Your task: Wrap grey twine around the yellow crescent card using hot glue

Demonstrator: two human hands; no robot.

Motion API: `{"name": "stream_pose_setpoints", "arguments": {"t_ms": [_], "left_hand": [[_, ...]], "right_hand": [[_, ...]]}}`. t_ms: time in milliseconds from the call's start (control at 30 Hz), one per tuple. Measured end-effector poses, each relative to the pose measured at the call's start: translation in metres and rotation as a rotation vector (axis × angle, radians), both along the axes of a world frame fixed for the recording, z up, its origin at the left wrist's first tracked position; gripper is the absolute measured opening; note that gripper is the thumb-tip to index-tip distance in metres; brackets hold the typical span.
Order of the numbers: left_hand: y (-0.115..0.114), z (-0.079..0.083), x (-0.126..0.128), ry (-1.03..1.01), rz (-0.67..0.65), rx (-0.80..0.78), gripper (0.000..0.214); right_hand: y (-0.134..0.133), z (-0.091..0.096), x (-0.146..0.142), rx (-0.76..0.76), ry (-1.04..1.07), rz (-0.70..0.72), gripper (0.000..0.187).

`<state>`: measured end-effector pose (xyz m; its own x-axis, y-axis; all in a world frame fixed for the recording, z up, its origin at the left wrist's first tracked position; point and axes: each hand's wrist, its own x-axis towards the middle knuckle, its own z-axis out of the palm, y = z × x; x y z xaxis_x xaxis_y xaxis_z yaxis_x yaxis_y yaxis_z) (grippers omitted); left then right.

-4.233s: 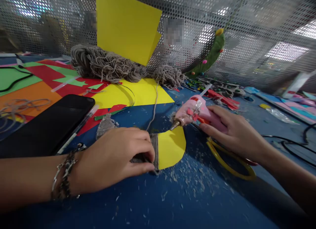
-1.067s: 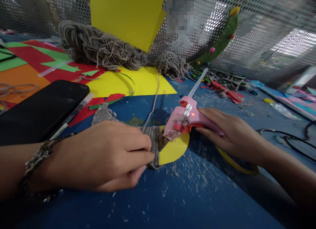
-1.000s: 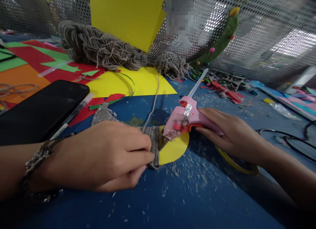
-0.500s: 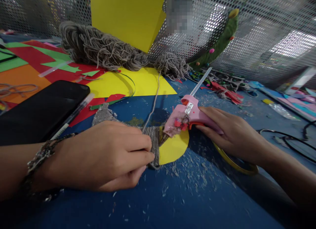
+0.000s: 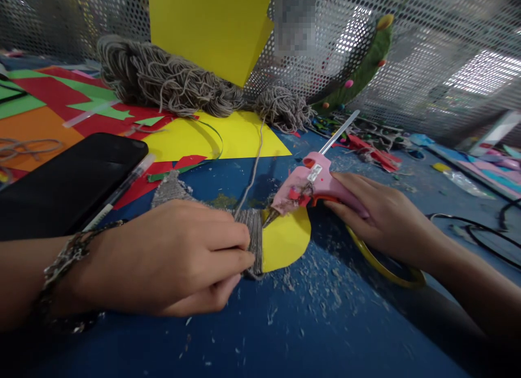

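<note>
A yellow paper cutout [image 5: 287, 241] lies on the blue table, its left part covered by rows of grey yarn [image 5: 255, 234]. My left hand [image 5: 179, 256] is closed on the yarn-covered part, fingers pressed together at its near edge. A single strand [image 5: 255, 166] runs from that hand up to the grey yarn heap. My right hand [image 5: 372, 215] grips a pink hot glue gun [image 5: 313, 185] by its handle. The gun's metal nozzle points down left, at the border between yarn and bare yellow paper. A clear glue stick [image 5: 340, 132] juts from its back.
Grey yarn skeins [image 5: 171, 79] lie at the back against a perforated metal screen [image 5: 431, 57]. On the left are a black phone [image 5: 77, 177], a pen [image 5: 118, 193] and coloured paper sheets [image 5: 24, 131]. A yellow ring [image 5: 378, 266] lies under my right hand, beside a black cable [image 5: 476, 223].
The glue gun has shifted slightly and tilted, with its glue stick now farther right and its nozzle showing more clearly at the yarn edge. My left hand has stayed in place.
</note>
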<state>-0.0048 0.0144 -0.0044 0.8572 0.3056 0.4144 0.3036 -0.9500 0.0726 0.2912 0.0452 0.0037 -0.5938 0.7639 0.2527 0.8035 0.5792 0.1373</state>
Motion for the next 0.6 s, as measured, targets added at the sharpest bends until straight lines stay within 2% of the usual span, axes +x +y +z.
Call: {"name": "stream_pose_setpoints", "arguments": {"t_ms": [200, 600], "left_hand": [[0.0014, -0.0003, 0.0005, -0.037, -0.05, 0.0, 0.03], [0.0022, 0.0004, 0.0007, -0.021, -0.032, 0.01, 0.032]], "right_hand": [[0.0005, -0.0006, -0.0001, -0.022, 0.01, -0.051, 0.024], [0.0012, -0.0024, 0.0006, 0.007, 0.001, -0.11, 0.033]]}}
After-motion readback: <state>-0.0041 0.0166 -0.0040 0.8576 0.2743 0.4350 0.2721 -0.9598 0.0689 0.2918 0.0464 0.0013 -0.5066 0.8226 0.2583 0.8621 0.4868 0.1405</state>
